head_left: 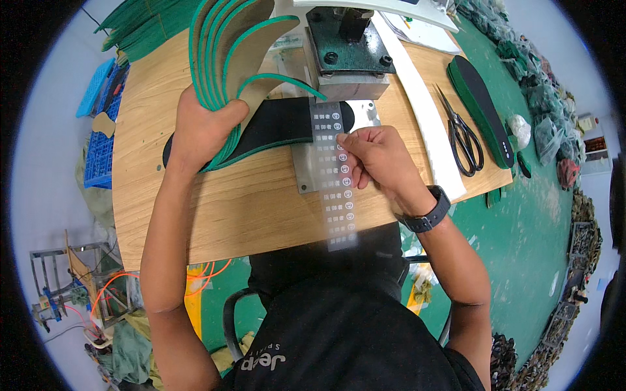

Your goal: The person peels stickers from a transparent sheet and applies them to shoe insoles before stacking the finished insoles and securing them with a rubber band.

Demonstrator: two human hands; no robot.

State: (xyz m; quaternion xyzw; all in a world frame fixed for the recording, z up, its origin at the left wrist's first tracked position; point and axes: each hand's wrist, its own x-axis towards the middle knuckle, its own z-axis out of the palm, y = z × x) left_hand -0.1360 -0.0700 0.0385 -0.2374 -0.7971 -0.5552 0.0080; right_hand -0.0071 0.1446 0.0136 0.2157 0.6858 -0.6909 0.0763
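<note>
My left hand is closed round a fanned bunch of insoles, tan-faced with green edges. Beneath that hand a black insole lies across the table, its right end on a metal base plate. My right hand pinches the edge of a clear strip of printed transfer film between thumb and fingers. The strip's upper part covers the black insole, and its lower end hangs past the table's front edge. Just behind stands the press head, a dark bolted plate over a metal block.
Black-handled scissors and a thick black-and-green insole lie on the wooden table at right, beside a long white strip. Stacked green sheets are at back left, near a blue crate. Bagged goods line the right wall.
</note>
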